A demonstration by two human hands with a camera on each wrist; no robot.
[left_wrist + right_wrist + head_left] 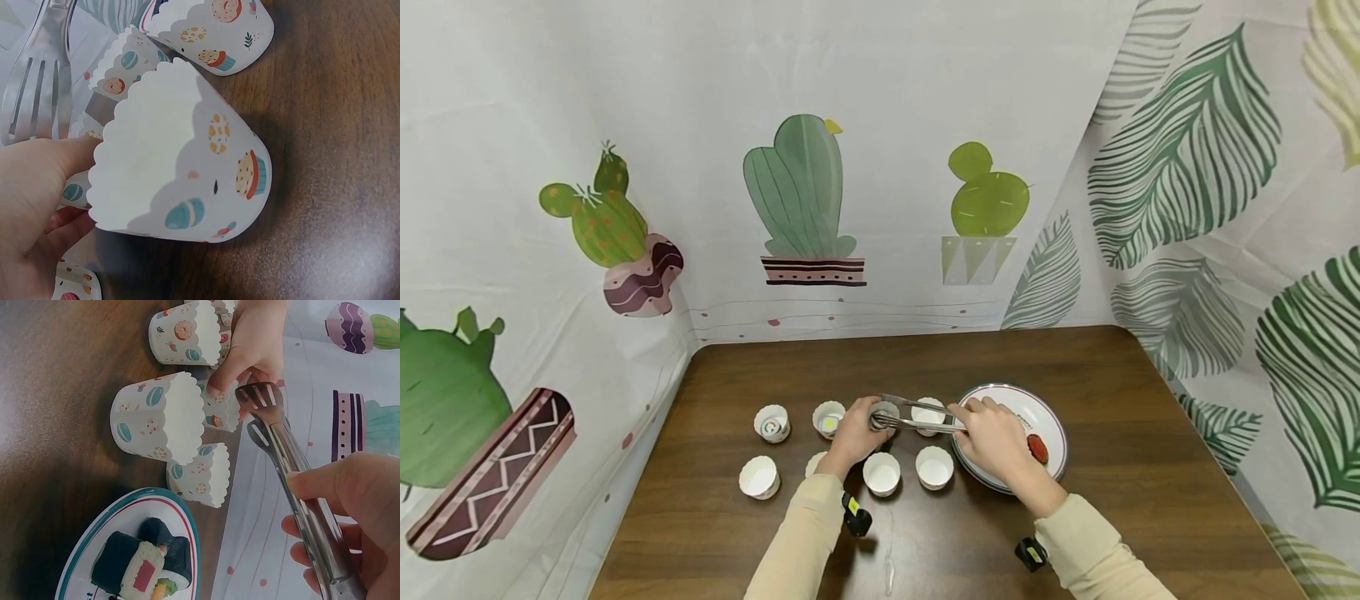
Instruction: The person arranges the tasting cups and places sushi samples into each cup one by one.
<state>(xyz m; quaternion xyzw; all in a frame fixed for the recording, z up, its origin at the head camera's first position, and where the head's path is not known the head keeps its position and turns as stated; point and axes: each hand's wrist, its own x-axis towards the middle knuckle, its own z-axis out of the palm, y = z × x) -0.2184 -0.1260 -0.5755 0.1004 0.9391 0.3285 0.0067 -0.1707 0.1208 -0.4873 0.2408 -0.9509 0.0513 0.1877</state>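
Observation:
My left hand [856, 433] grips a scalloped white paper baking cup [220, 407] in the back row, with the thumb at its rim. In my right hand [988, 435] is a pair of metal tongs [306, 506], thumb on one side and fingers on the other. The slotted tong heads [261, 403] are slightly apart, and in the head view they overlap the gripped cup. Nothing shows between them. In front stands another cup [162, 150], printed with cupcakes and eggs. Beneath the right hand, a round plate [1054, 417] bears dark-wrapped sushi rolls [119, 565] and a red piece [1037, 448].
Several more baking cups stand in two rows on the brown wooden table [737, 542]. The far-left back cup [772, 423] and its neighbour [829, 419] have something inside. A patterned cloth [887, 67] hangs behind the table. Small black devices [1032, 553] sit at both wrists.

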